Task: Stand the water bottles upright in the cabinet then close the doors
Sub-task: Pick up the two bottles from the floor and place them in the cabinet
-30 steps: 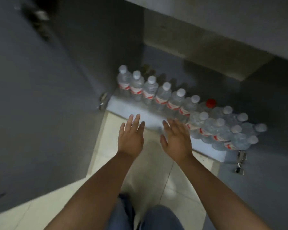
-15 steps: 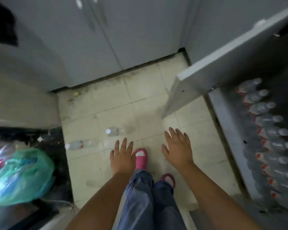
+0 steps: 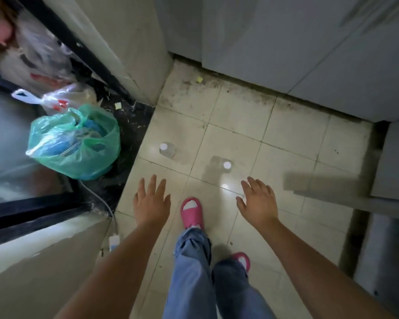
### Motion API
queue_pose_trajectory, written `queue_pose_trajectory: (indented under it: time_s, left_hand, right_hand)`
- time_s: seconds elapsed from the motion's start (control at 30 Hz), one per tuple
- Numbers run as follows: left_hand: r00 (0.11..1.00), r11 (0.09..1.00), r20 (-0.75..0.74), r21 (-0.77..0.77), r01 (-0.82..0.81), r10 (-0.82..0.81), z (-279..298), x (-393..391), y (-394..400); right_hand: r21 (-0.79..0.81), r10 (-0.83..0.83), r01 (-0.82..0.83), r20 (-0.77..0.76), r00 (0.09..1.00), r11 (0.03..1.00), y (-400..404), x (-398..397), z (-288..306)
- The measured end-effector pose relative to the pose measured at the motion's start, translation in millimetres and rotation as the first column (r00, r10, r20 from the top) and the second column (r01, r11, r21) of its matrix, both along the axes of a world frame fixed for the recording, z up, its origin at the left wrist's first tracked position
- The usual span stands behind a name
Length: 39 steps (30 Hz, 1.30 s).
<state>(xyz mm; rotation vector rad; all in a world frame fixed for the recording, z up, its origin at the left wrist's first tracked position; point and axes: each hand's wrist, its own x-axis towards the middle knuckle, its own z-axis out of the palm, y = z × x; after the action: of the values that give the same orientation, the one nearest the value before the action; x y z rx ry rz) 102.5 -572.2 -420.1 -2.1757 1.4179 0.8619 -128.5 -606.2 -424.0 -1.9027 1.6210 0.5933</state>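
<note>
Two clear water bottles with white caps are on the tiled floor, seen almost cap-on: one (image 3: 167, 150) near the black threshold, the other (image 3: 225, 166) a tile to its right. My left hand (image 3: 151, 201) hovers open below the first bottle, fingers spread, holding nothing. My right hand (image 3: 258, 202) hovers open just below and right of the second bottle, also empty. The open grey cabinet door (image 3: 392, 162) juts in at the right edge. The cabinet's inside and its bottles are out of view.
A green plastic bag (image 3: 74, 143) and a white bag (image 3: 55, 100) lie on the black threshold at left. My feet in pink slippers (image 3: 191, 211) stand between my hands. Grey cabinet fronts (image 3: 286, 42) close off the far side.
My view has swung left from the cabinet's row of bottles to the floor. The two floor bottles now lie closer, just beyond my open hands, which have spread further apart.
</note>
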Motion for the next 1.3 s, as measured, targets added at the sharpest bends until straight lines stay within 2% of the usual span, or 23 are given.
queue_pose_trajectory:
  time_s: [0.23, 0.37, 0.5, 0.6, 0.67, 0.73, 0.8, 0.9, 1.07, 1.17, 1.3]
  left_hand:
    - [0.998, 1.0, -0.062, 0.002, 0.013, -0.013, -73, 40, -73]
    - [0.992, 0.992, -0.029, 0.001, 0.125, -0.125, -145, 55, -104]
    - [0.988, 0.986, -0.036, 0.063, 0.152, -0.15, -217, 68, -123]
    - [0.991, 0.99, -0.05, 0.054, 0.129, -0.127, -250, 64, -139]
    - [0.991, 0.99, -0.005, 0.029, 0.135, -0.134, -259, 57, -148]
    - [0.975, 0.975, 0.037, 0.052, 0.218, -0.22, -259, 50, -155]
    - [0.944, 0.941, 0.016, 0.09, 0.326, -0.328, -255, 39, -155]
    - [0.923, 0.919, -0.013, 0.093, 0.383, -0.384, -241, 20, -148]
    - [0.864, 0.856, -0.081, 0.12, 0.503, -0.497, -191, -21, -126]
    - [0.772, 0.762, -0.137, 0.128, 0.635, -0.621, -151, -55, -113]
    - [0.526, 0.509, -0.173, 0.134, 0.85, -0.833, -93, -113, -89]
  right_hand:
    - [0.057, 0.007, -0.001, -0.106, 0.994, 0.998, -54, 33, -77]
    - [0.092, -0.008, 0.014, -0.073, 0.997, 0.996, -79, 44, -151]
    - [0.153, -0.016, 0.027, -0.07, 0.997, 0.988, -86, 45, -227]
    - [0.144, 0.05, -0.036, -0.095, 0.994, 0.989, -85, 39, -257]
    - [0.127, 0.111, -0.097, -0.102, 0.989, 0.987, -87, 35, -265]
    - [-0.021, 0.165, -0.167, -0.056, 0.985, 0.986, -88, 33, -271]
    - [-0.08, 0.182, -0.188, -0.076, 0.98, 0.979, -86, 31, -267]
    - [-0.121, 0.13, -0.139, -0.084, 0.988, 0.983, -74, 26, -255]
    - [-0.203, 0.001, 0.004, 0.025, 1.0, 0.979, -35, 10, -211]
    - [-0.29, -0.122, 0.131, 0.049, 0.991, 0.948, -2, -11, -173]
    - [-0.284, -0.357, 0.353, 0.039, 0.933, 0.891, 51, -43, -117]
